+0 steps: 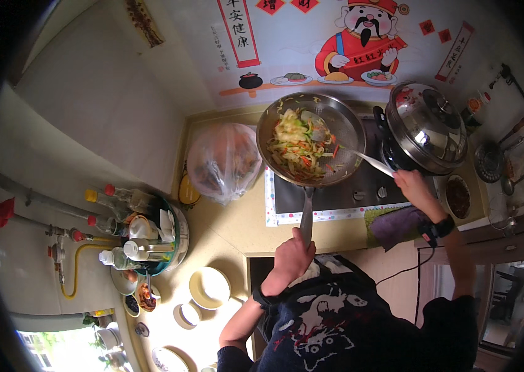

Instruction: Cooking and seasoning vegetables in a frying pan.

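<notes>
My left hand [293, 253] grips the long metal handle of a steel frying pan [352, 121], which sits over the left part of the black gas hob [336, 197]. My right hand [414, 188] is closed around the metal handle of a spatula [372, 160]. The spatula's blade rests in the pan against shredded vegetables [294, 149], pale green and white with orange strips. The food is heaped in the pan's left half, with a few strips scattered to the right. The burner under the pan is hidden.
A large lidded steel pot [429, 128] stands right of the pan. Left is a bowl covered by a plastic bag [224, 162]. A cloth [392, 225] lies at the counter's front edge. Bottles [143, 249] crowd a round rack; bowls [210, 287] stand at lower left. Utensils hang at right.
</notes>
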### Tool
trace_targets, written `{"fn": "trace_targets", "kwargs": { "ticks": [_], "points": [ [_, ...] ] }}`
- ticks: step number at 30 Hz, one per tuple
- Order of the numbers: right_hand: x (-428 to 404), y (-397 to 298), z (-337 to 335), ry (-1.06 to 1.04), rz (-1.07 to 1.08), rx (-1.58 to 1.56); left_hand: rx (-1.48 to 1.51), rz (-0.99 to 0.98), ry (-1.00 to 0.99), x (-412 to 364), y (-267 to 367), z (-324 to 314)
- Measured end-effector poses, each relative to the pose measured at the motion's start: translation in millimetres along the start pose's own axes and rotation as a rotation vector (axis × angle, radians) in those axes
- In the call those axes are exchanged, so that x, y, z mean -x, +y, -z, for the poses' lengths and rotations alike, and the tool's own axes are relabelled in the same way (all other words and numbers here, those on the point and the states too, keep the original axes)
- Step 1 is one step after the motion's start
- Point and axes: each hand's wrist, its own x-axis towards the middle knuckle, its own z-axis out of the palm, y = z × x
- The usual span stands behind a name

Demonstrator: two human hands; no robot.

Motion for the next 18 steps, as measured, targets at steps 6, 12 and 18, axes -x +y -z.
{"fn": "trace_targets", "kwargs": {
  "ticks": [6, 12, 18],
  "points": [
    [22.5, 27.8, 34.2, -0.268, -0.255, -0.408, -0.016, -0.045, -0.019, -1.2, 4.7, 3.0],
    [9.5, -5.5, -31.6, -0.75, -0.753, -1.331, -0.012, -0.004, -0.039, -2.9, 5.4, 1.8],
    [-10.5, -20.9, -86.9, -0.56, -0.645, -1.644, 0.002, -0.048, -0.005, -1.1, 5.7, -0.2]
  ]
}}
